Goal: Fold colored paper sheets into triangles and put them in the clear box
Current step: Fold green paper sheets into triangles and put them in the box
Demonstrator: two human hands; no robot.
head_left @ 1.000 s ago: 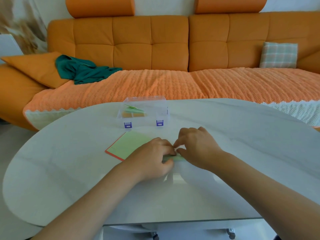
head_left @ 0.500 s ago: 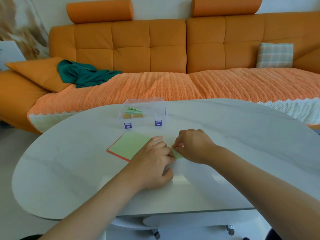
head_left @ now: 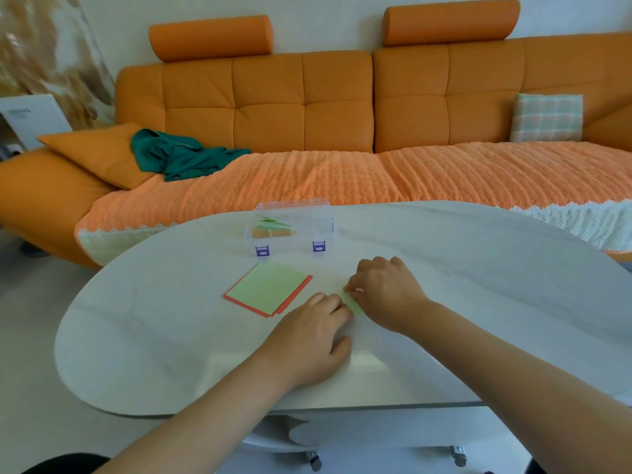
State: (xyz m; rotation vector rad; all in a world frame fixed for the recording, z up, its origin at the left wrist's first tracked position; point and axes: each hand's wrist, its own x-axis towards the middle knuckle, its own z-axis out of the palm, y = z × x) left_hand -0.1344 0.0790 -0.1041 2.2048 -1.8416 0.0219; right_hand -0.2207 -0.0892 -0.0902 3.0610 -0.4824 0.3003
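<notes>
A small light-green folded paper [head_left: 352, 302] lies on the white table [head_left: 171, 354] between my hands. My right hand [head_left: 383, 290] pinches its far end with thumb and fingertips. My left hand [head_left: 314, 340] lies knuckles up on the table just left of it, fingers curled at the paper's near end; whether they touch it is hidden. A stack of flat sheets [head_left: 268, 288], green on top and red beneath, lies to the left. The clear box [head_left: 290, 230] with blue latches stands behind, open, holding green and orange folded pieces.
The oval table's near edge runs below my forearms. An orange sofa [head_left: 307, 107] fills the background, with a teal cloth [head_left: 181, 155], an orange cushion and a plaid pillow [head_left: 547, 118] on it.
My hands have drawn apart: the left slid back toward me, uncovering the sheet stack, and the right stays on the green paper. The camera tilted up slightly.
</notes>
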